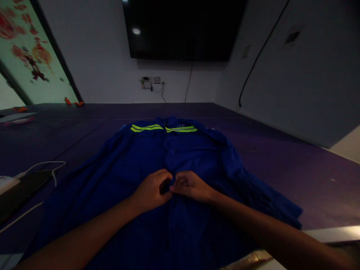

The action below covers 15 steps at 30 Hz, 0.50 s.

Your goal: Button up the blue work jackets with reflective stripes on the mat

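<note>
A dark blue long-sleeved work shirt [135, 157] with yellow-green reflective strips across the chest lies spread out, front side up, its collar pointing away from me. Over the middle of its front opening, my left hand [156, 189] is closed in a pinch on the placket edge. My right hand [191, 185] meets it from the other side, fingers curled and thumb pressed in at the same spot. The fingertips of both hands nearly touch. Whatever button or buttonhole lies between them is too dark and small to make out.
The shirt rests on a wide purple surface [270, 161]. At the left are a white charger [8, 183] with a cable and a dark flat device [25, 195]. A wall-mounted screen [185, 30] and sockets [154, 80] are at the back. Small orange objects [73, 102] stand far left.
</note>
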{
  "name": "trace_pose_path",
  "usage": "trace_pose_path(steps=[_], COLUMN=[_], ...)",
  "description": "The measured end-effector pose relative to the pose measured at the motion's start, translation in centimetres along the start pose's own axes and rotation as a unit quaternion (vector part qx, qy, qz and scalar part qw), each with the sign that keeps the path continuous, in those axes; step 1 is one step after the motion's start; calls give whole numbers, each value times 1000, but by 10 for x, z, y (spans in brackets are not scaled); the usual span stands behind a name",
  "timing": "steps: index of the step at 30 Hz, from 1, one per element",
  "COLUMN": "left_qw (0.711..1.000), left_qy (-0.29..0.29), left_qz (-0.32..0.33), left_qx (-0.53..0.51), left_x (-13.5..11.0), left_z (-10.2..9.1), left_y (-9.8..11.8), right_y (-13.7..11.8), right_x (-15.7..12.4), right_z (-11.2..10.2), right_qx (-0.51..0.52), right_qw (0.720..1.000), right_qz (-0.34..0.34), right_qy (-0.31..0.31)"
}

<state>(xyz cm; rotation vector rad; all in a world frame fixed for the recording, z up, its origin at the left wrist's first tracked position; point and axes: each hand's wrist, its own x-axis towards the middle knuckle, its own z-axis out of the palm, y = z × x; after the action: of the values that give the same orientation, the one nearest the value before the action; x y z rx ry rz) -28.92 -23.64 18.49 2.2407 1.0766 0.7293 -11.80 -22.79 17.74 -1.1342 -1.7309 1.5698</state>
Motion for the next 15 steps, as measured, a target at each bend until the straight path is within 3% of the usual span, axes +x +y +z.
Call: trace_pose_path(steps=[7,15], left_qw=[1000,995], left_qy=[3,-46], left_qz=[-2,-14], left_qx=[-22,-83], left_x=[1,1], left_z=[0,-8], left_y=[-3,0], right_y=[9,5], right_x=[4,3], right_z=[1,-1], right_qx=[-10,-26], right_qw=[1000,1000], right_qz=[-10,-8], right_qy=[8,10])
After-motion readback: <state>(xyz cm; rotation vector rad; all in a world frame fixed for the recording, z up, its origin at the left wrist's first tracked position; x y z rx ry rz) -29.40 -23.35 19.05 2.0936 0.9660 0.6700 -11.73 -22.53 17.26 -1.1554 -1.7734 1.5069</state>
